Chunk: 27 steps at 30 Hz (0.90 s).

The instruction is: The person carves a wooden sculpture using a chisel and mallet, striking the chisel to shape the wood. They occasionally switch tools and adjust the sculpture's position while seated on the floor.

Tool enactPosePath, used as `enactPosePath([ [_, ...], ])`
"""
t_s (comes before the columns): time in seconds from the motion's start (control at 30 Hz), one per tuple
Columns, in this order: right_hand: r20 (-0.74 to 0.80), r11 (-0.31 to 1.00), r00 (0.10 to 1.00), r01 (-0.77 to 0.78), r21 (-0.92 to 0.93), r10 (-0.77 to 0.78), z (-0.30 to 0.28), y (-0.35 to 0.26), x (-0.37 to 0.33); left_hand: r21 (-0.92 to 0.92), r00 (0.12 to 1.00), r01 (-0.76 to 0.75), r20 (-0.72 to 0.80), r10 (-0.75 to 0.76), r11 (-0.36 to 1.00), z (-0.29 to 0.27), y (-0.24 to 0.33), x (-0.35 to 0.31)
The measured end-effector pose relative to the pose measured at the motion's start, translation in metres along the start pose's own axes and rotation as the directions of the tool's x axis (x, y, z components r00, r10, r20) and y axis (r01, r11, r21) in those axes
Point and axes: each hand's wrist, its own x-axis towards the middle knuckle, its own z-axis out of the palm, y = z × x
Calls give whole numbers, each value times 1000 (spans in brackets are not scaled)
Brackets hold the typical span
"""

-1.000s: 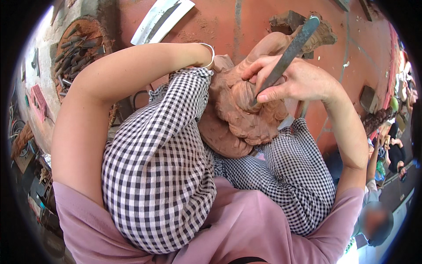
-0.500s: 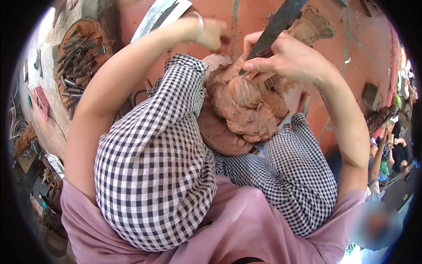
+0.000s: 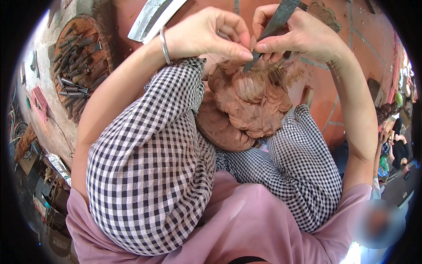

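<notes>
My right hand point(image 3: 299, 37) grips a long, dark, flat metal blade point(image 3: 281, 17) that slants down to a narrow tip. That tip is just above a reddish-brown carved figure point(image 3: 248, 88) with rounded, folded shapes, held between my knees. My left hand point(image 3: 220, 37) is beside the blade near its tip, thumb and fingers pinched together. Whatever may be between those fingers is too small to make out. Under the carving shows its rounded base point(image 3: 220, 127), next to my checked trouser leg. My hands partly hide the carving's far side.
At the left stands a round basket point(image 3: 110, 55) full of chisels and other handled tools point(image 3: 77, 66). A white sheet with a dark blade shape point(image 3: 154, 20) lies on the red tiled floor ahead. Another brown carved piece point(image 3: 324, 15) is beyond my right hand. People are at the far right.
My left hand has come right and down to the blade, its fingers now pinched. My right hand has shifted slightly up and right, still gripping the blade.
</notes>
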Motion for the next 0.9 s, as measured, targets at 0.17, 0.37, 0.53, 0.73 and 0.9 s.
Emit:
enactPosePath([
  [0.17,-32,987,999,1,160,5,-5,4,0,-52,992,22,-125,-29,998,26,-13,1],
  [0.37,47,992,991,126,20,-126,-11,29,14,-13,998,-64,-14,64,998,35,-26,0],
  [0.53,-90,984,985,156,87,-148,-13,40,16,-56,987,103,-115,-109,993,34,-16,1],
  [0.73,-237,954,925,299,-30,-297,-9,68,15,-48,994,-7,-105,2,999,35,-24,2],
  [0.9,-280,921,877,380,-91,-390,-11,71,19,-71,976,-30,-219,14,997,35,-29,7],
])
